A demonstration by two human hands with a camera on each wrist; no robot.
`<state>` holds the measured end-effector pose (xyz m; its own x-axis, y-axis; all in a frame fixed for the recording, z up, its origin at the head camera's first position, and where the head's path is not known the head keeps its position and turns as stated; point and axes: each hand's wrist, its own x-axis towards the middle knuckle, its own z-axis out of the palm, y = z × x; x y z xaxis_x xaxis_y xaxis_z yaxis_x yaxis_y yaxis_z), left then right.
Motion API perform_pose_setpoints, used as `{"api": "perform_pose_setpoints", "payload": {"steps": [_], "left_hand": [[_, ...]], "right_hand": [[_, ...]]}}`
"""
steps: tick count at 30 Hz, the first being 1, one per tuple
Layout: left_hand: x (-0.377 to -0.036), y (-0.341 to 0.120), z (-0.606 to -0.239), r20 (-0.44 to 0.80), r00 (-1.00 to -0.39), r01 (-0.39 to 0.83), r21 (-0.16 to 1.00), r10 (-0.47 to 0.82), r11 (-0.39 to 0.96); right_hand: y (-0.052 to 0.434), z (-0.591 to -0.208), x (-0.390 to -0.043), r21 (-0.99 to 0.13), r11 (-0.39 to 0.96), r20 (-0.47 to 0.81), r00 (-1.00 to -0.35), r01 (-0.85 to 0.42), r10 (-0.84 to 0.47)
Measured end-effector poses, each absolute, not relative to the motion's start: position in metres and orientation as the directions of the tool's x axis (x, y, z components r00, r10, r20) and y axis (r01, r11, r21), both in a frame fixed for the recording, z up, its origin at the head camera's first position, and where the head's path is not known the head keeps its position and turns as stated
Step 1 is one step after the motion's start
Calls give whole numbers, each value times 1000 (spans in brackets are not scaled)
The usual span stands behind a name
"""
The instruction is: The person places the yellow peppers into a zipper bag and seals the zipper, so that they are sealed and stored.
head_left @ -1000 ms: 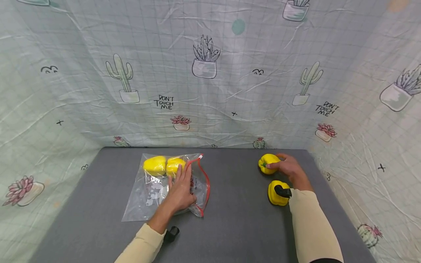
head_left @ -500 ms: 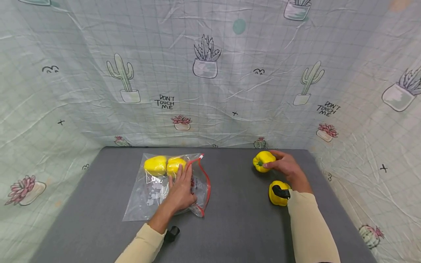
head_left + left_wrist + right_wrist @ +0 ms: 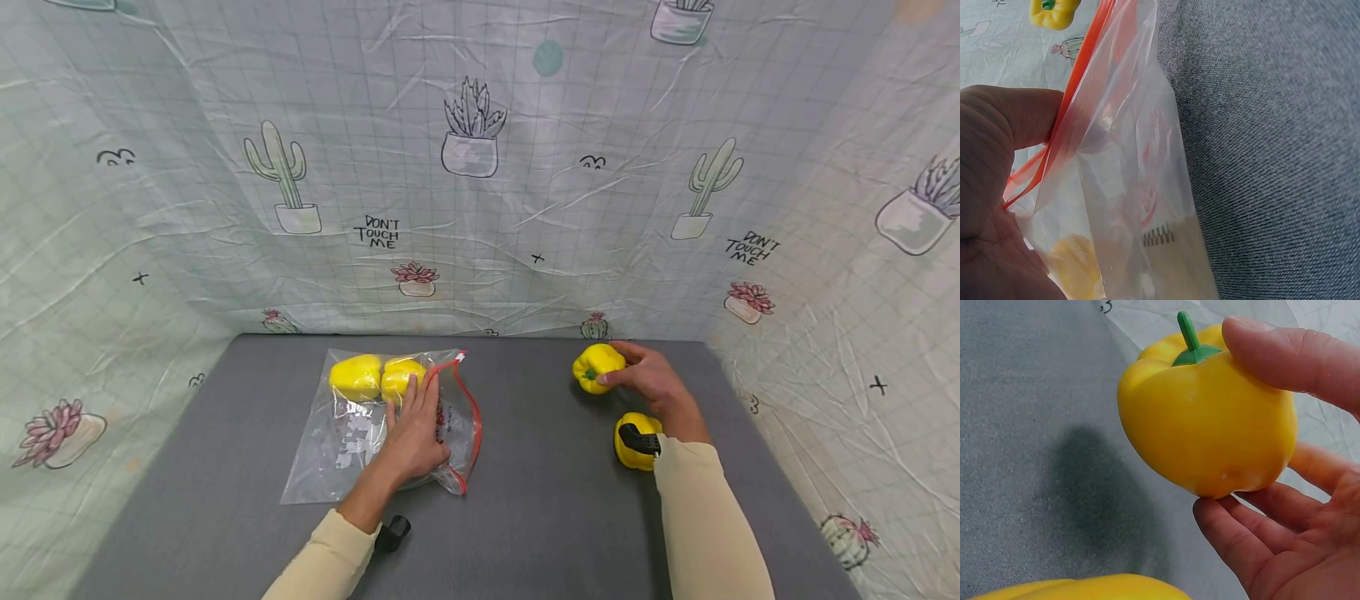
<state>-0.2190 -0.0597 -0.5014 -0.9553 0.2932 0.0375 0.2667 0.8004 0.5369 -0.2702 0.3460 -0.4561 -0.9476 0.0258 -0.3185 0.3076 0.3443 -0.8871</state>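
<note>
My right hand [image 3: 651, 382] holds a yellow bell pepper [image 3: 598, 368] with a green stem between thumb and fingertips. The right wrist view shows this pepper [image 3: 1210, 419] raised, with a shadow on the table below. A second yellow bell pepper [image 3: 634, 442] sits nearer me, partly covered by the black wrist camera. To the left lies a clear zip bag [image 3: 318, 467] with a red zipper edge, two yellow peppers [image 3: 356, 377] inside. My left hand [image 3: 411, 433] rests on the bag at its mouth, fingers fairly straight; its thumb [image 3: 1032, 115] touches the red edge.
The grey table [image 3: 525, 517] carries everything. Behind and beside it hangs a cactus-print cloth [image 3: 480, 208]. The bag's mouth, with its red zipper [image 3: 476, 417], faces right, toward the loose peppers.
My right hand has lifted the pepper and brought it slightly left, away from the second pepper. The left hand and the bag stay in place.
</note>
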Motion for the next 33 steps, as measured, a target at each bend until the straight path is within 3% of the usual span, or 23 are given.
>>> {"api": "perform_pose_setpoints", "payload": {"steps": [33], "left_hand": [[-221,-58,-502,12,-956,252,548,293,797]], "right_hand": [[323,-442,-262,-919,321,-259,-965,230,-50]]}}
